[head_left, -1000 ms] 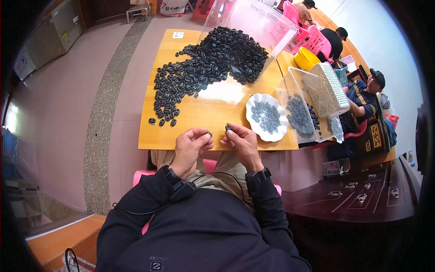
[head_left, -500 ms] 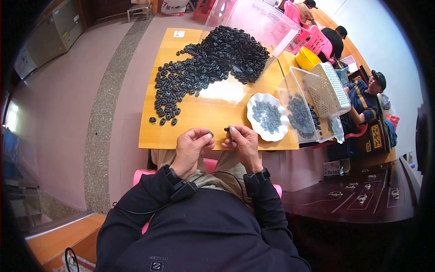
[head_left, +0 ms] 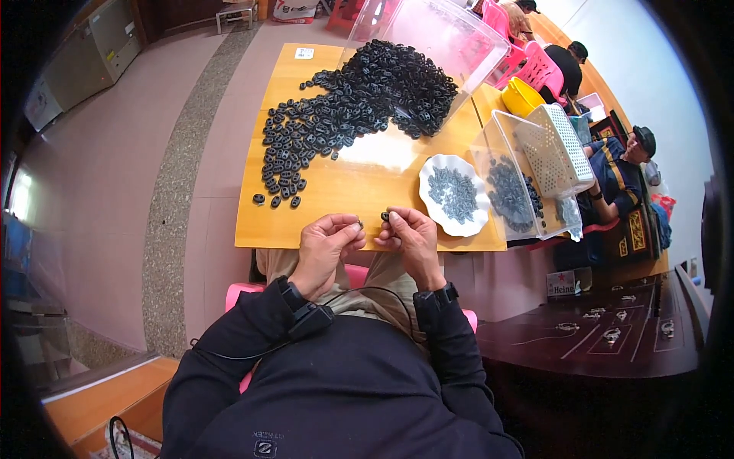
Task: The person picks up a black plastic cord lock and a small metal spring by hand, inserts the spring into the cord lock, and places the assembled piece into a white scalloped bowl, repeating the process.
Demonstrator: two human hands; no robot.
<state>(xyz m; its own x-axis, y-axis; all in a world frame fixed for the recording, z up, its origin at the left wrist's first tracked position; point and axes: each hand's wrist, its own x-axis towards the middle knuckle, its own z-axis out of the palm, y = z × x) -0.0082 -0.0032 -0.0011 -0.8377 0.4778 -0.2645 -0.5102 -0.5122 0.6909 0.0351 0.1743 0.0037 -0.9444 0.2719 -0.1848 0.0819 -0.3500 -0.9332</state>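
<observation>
Step in hand, as judged from the view: joining or fitting two small parts at the near edge of the wooden table.

Right hand: fingers curled narrow, thumb and fingertips pinched on a small black ring part. The part sits at the fingertips, at 9 o'clock of the hand, just above the table edge.

Left hand: fingers curled narrow, tips closed at 2 o'clock of the hand on a very small item. Its kind cannot be told; it is too small to resolve. The two sets of fingertips are just beside each other, not clearly touching.

Supply: a large pile of black ring parts lies at 12 o'clock of the hands, spilling from a tipped clear bin. A white scalloped dish holding grey pieces stands at 2 o'clock, near the right hand.

Next move calls for, by estimate: close alignment of the two pinched items, with a steady grip on both.
</observation>
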